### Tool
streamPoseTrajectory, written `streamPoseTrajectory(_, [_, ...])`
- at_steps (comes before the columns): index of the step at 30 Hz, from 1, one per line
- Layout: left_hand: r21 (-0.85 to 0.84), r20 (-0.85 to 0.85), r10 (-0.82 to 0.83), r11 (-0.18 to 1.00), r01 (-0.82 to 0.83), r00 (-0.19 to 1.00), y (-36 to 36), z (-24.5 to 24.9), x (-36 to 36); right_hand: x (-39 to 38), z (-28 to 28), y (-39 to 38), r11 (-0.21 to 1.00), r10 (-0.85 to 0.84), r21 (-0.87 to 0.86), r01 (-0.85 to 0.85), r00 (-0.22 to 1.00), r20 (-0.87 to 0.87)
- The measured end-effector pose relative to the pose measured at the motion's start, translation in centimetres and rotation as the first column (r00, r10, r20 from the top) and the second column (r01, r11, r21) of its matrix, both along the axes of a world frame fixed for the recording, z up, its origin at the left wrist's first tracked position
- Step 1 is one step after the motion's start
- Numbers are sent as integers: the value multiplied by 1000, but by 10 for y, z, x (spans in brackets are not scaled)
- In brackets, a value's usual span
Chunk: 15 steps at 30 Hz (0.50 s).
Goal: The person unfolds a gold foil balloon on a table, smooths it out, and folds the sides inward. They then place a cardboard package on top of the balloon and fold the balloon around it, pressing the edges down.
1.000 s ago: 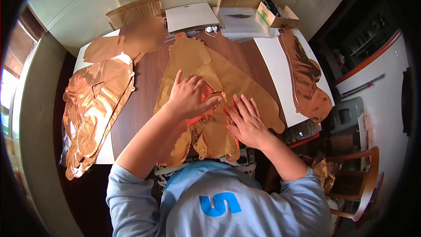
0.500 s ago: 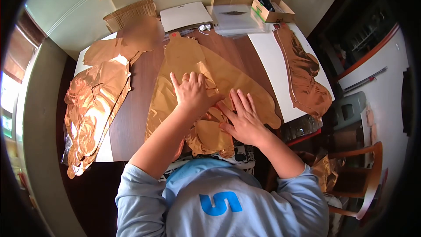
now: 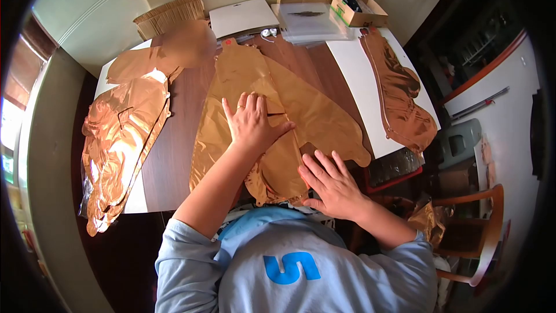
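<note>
A large flat copper-gold foil balloon (image 3: 234, 81) lies on the brown table, its narrow end at the far side and its wide part near me. My left hand (image 3: 252, 122) presses on its middle, fingers stretched out and thumb pointing right. A seam or folded edge runs beside that thumb towards me. My right hand (image 3: 331, 184) rests at the balloon's near right part with fingers spread and palm down. Neither hand grips anything. The near end of the foil, close to my body, is crumpled and folded over.
Shiny foil balloons (image 3: 127, 133) are piled at the left. Another foil piece (image 3: 402, 93) lies on a white board (image 3: 347, 69) at right. Behind are clear plastic sheets (image 3: 310, 23), an open cardboard box (image 3: 359, 14) and white earphones (image 3: 268, 33). A wooden chair (image 3: 483, 237) stands at right.
My right hand has slid towards me and slightly right across the foil. The creased foil between my hands now lies flatter. My left hand has barely moved.
</note>
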State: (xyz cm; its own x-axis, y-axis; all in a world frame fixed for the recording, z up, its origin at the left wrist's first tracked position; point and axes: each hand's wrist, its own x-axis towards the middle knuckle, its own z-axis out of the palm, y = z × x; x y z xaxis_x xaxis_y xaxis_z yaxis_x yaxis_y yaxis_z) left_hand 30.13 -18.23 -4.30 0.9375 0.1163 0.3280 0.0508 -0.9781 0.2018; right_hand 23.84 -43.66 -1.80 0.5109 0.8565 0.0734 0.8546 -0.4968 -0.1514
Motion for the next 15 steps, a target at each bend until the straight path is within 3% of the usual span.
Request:
streamPoseTrajectory(6, [-22, -33, -10, 1000, 9, 999, -1, 7, -2, 10, 6, 0, 985, 98, 139, -99, 995, 11])
streamPoseTrajectory(10, [-21, -40, -9, 1000, 8, 999, -1, 9, -2, 36, 4, 2, 937, 166, 332, -112, 977, -137])
streamPoseTrajectory(15, [27, 27, -13, 1000, 12, 1000, 0, 0, -1, 59, -5, 17, 927, 64, 370, -55, 998, -12])
